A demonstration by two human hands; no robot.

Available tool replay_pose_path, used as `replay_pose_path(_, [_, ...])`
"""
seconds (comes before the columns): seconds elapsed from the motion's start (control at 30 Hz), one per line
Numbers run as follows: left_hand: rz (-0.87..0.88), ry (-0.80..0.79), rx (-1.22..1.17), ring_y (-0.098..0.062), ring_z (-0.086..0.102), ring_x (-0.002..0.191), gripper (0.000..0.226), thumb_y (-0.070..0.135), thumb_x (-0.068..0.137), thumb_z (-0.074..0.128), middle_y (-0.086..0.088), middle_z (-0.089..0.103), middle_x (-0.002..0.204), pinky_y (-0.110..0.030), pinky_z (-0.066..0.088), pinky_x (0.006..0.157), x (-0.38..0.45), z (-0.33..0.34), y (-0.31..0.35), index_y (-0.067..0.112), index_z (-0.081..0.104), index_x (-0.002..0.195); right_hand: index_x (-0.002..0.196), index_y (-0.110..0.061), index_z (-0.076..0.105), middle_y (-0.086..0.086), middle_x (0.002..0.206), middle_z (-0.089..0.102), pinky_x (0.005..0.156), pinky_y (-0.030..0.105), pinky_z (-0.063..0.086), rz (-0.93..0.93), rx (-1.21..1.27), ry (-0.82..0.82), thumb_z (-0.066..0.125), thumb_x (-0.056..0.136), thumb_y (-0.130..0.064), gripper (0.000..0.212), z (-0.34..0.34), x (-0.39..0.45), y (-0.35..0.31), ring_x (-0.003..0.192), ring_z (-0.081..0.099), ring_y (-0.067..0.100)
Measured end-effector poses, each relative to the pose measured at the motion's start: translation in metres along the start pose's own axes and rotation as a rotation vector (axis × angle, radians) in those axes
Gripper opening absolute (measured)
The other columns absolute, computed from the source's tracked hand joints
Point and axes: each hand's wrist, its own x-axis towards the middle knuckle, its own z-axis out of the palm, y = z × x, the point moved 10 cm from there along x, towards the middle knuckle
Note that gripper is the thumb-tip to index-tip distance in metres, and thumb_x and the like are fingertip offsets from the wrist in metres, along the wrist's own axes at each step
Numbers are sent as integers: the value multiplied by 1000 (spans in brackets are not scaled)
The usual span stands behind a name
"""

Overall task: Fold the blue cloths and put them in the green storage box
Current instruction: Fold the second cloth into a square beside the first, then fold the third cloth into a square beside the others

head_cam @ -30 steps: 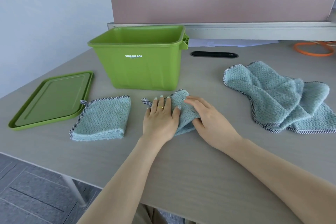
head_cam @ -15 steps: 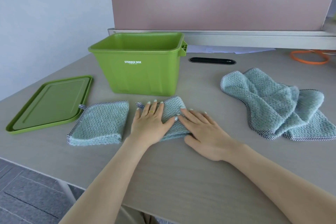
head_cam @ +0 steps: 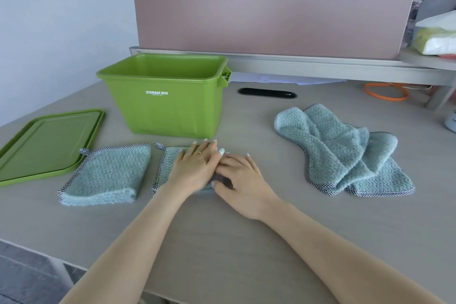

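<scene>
The open green storage box [head_cam: 167,108] stands at the back left of the table. A folded blue cloth [head_cam: 106,175] lies in front of it to the left. Beside that lies a second folded blue cloth [head_cam: 166,168], and my left hand [head_cam: 196,168] presses flat on it. My right hand [head_cam: 243,181] rests at this cloth's right edge, fingers straight and touching my left fingertips, thumb at the cloth's near right corner. A heap of unfolded blue cloths [head_cam: 333,153] lies to the right, apart from both hands.
The green lid [head_cam: 47,140] lies flat at the far left. Behind the box are a black cable slot [head_cam: 267,93], an orange ring [head_cam: 385,91] and a pink divider [head_cam: 271,20] on a grey shelf. The table's front edge runs near my forearms.
My right hand laid the fold down and slid to the cloth's right edge. My left hand shifted slightly right and stays flat on it. The view tilted upward.
</scene>
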Motion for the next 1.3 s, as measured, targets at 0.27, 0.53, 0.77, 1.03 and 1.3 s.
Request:
replay_pose_path(0.27, [-86, -36, 14, -17, -3, 146, 75, 67, 86, 24, 7, -4, 158, -44, 4, 117, 1, 7, -17, 30, 2, 148, 129, -18, 49, 2, 140, 44, 114, 44, 18, 528, -358, 341, 51, 84, -23, 45, -107, -24, 130, 134, 31, 28])
replay_pose_path(0.53, [47, 459, -15, -27, 48, 126, 58, 54, 87, 31, -3, 53, 136, -41, 31, 107, -15, -39, 2, 18, 54, 127, 119, -22, 56, 0, 117, 63, 98, 39, 30, 649, -190, 375, 45, 88, -15, 34, -116, -29, 151, 109, 55, 26])
replay_pose_path(0.77, [-136, 227, -1012, -14, 59, 93, 52, 72, 76, 34, 5, 64, 99, -34, 44, 89, 1, -49, 30, 30, 60, 92, 97, -13, 63, -8, 71, 54, 44, 10, 37, 573, 689, 562, 56, 85, -13, 14, -125, -6, 109, 56, 47, 6])
replay_pose_path(1.03, [-343, 245, -1268, -24, 62, 86, 13, 29, 88, 56, -5, 64, 88, -37, 51, 79, 33, -55, 18, 20, 59, 78, 89, -21, 65, -14, 68, 57, 46, 12, 35, 309, 608, 135, 56, 89, -23, 9, -71, 16, 47, 52, 46, 5])
replay_pose_path(1.3, [-317, 354, -839, -22, 50, 76, 19, 20, 96, 38, -5, 54, 83, -31, 33, 61, 24, -87, -9, 10, 52, 91, 137, -15, 41, 3, 146, 40, 113, 43, 27, 404, 223, 301, 34, 97, -38, 47, -82, -4, 115, 134, 36, 20])
